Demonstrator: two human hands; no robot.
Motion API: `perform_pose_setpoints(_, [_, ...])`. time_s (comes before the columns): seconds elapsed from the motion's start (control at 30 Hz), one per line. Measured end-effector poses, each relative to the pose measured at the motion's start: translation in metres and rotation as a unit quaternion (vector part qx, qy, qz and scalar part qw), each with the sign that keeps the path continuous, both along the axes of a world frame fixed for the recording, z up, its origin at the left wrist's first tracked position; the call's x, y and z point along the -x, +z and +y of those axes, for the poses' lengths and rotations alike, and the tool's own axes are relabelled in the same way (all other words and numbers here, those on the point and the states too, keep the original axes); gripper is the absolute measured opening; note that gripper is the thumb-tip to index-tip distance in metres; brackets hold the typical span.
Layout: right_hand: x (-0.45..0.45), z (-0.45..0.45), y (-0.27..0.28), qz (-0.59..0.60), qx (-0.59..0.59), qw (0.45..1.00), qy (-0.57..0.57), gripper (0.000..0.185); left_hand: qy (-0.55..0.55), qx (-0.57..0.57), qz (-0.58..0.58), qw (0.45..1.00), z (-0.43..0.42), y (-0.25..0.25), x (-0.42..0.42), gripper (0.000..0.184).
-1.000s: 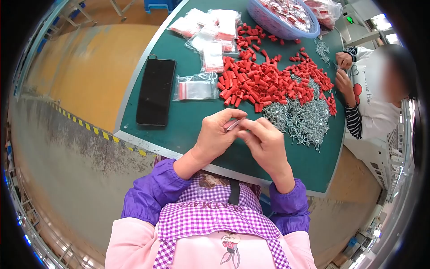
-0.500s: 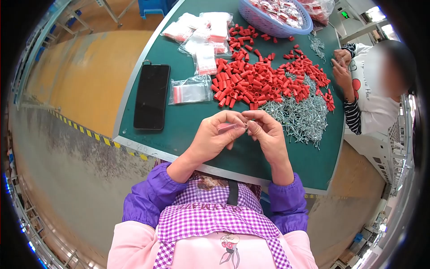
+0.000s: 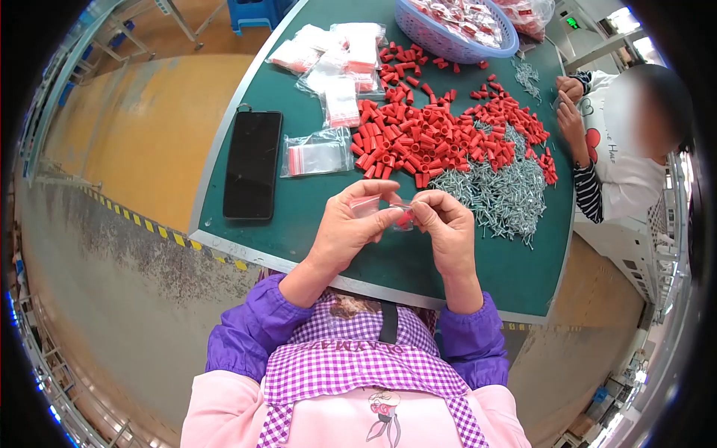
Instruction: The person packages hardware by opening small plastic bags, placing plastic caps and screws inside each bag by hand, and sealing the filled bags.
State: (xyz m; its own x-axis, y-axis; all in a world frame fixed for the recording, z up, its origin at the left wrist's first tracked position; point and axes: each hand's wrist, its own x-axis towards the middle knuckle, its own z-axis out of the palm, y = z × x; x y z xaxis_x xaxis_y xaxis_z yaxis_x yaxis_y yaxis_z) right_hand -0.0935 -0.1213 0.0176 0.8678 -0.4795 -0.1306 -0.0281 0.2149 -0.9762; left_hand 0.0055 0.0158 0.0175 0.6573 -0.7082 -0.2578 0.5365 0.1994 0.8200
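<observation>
My left hand (image 3: 345,224) is closed round a small clear zip bag with a pink-red strip (image 3: 364,207), near the table's front edge. Between my two hands, a clear plastic bag (image 3: 402,225) shows a red piece (image 3: 405,217) in it. My right hand (image 3: 448,228) pinches the right side of that bag between thumb and fingers. Just beyond my hands lie a heap of red tapered plastic caps (image 3: 426,138) and a pile of grey metal screws (image 3: 497,190). Whether screws are in the bag I cannot tell.
Stacked zip bags (image 3: 340,101) lie left of the caps, beside a black phone (image 3: 252,166). A blue-purple basket (image 3: 448,45) of filled bags stands at the back of the green table (image 3: 314,228). A co-worker's hands (image 3: 571,104) are at the right edge.
My hands have moved slightly apart, and the clear bag with the red piece now shows between them. My left hand's index finger has lifted away from the right hand.
</observation>
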Motion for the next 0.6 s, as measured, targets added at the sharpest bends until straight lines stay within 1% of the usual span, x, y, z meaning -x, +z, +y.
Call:
perform_pose_setpoints(0.13, [-0.001,0.001,-0.001,0.001,0.028,1.000,-0.007,0.009,-0.027,0.025,-0.019,0.999,0.002,-0.016,-0.003,0.015])
perform_pose_setpoints(0.2, [-0.002,0.006,-0.001,-0.001,0.061,0.998,-0.029,0.009,-0.022,0.040,-0.030,0.999,0.001,-0.020,-0.002,0.013])
perform_pose_setpoints(0.3, [-0.007,0.012,0.000,-0.003,0.130,0.990,-0.046,0.010,-0.014,0.066,-0.007,0.998,0.001,-0.019,-0.003,0.009])
perform_pose_setpoints(0.33, [-0.009,0.012,0.002,-0.005,0.157,0.986,-0.050,0.010,-0.024,0.038,-0.025,0.999,0.002,-0.016,-0.005,0.008])
perform_pose_setpoints(0.4, [-0.009,0.014,0.005,-0.008,0.174,0.984,-0.032,0.010,-0.045,-0.016,-0.061,0.997,0.003,-0.010,-0.007,0.008])
perform_pose_setpoints(0.43, [-0.010,0.015,0.008,-0.011,0.184,0.983,-0.023,0.009,-0.027,0.007,-0.100,0.995,0.002,-0.012,-0.008,0.008])
perform_pose_setpoints(0.47, [-0.010,0.018,0.014,0.000,0.161,0.987,-0.022,0.009,-0.010,0.030,-0.139,0.990,0.001,-0.017,-0.006,0.008])
perform_pose_setpoints(0.5, [-0.011,0.017,0.013,0.000,0.184,0.983,-0.017,0.009,0.007,0.054,-0.177,0.983,-0.001,-0.021,-0.005,0.007])
perform_pose_setpoints(0.53, [-0.011,0.016,0.010,0.000,0.206,0.979,-0.012,0.009,0.004,0.049,-0.164,0.985,-0.001,-0.023,-0.004,0.007])
perform_pose_setpoints(0.6, [-0.011,0.016,0.008,0.042,0.197,0.980,-0.003,0.009,-0.003,0.035,-0.136,0.990,0.001,-0.025,-0.004,0.005])
